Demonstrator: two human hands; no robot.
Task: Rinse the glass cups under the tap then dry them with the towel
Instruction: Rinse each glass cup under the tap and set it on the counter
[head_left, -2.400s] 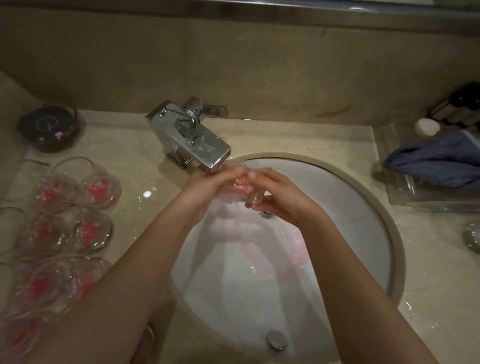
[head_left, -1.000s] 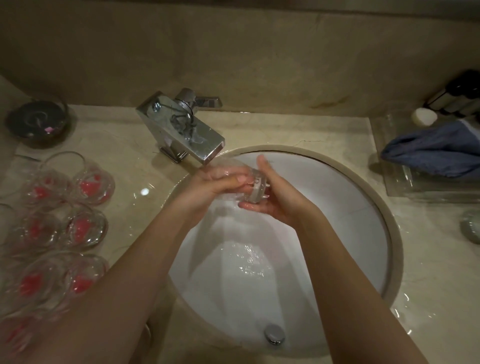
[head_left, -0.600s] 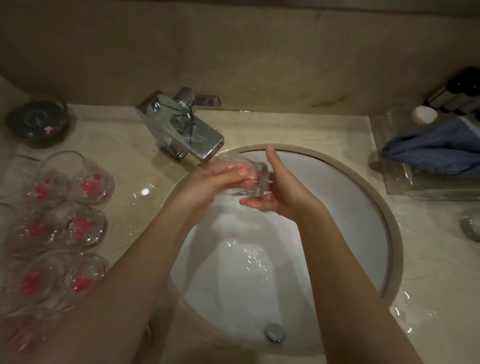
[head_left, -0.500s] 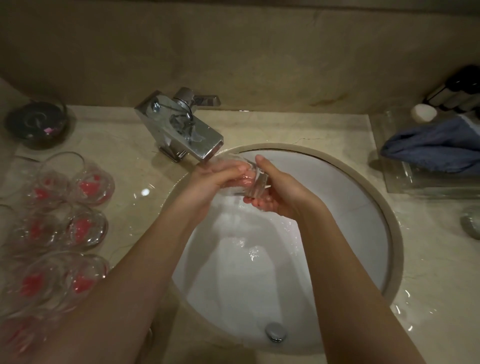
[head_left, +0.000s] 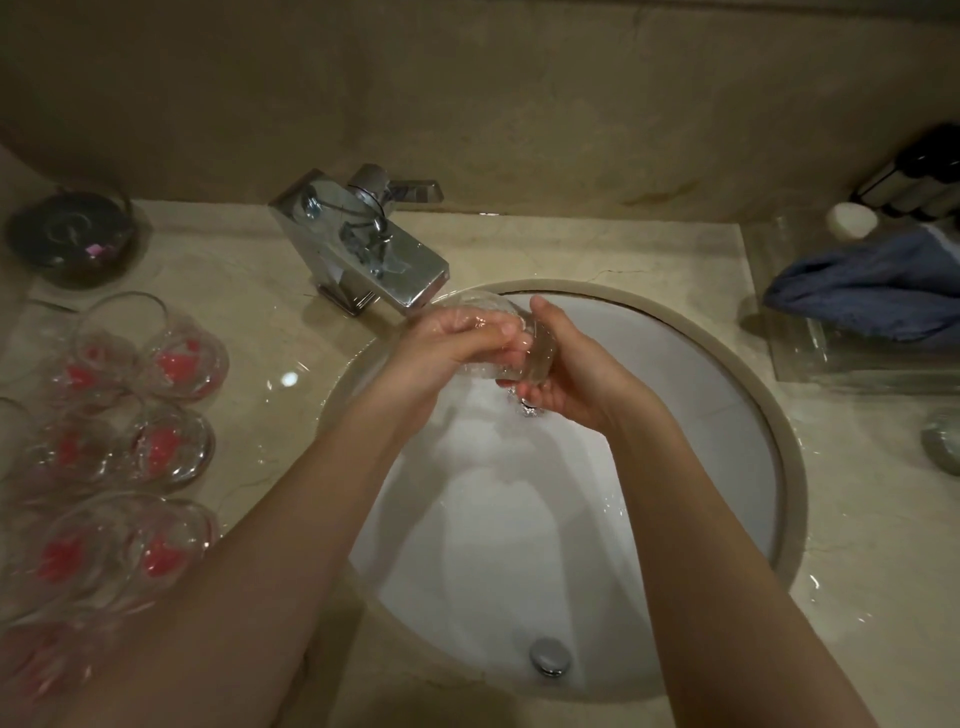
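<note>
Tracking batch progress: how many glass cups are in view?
8 at least: one glass cup held by left hand and right hand under the tap; seven red-marked cups on the counter left of the sink. Blur and the forearm may hide more.

My sink basin sits at the centre of the counter. The tap stands behind the basin's left rim, its spout reaching over the basin. Just under the spout, above the basin, my left hand and my right hand meet around one glass cup. Left of the basin, more glass cups are clustered on the counter, a bowl behind them. Right of the basin, a towel lies on a tray.
</note>
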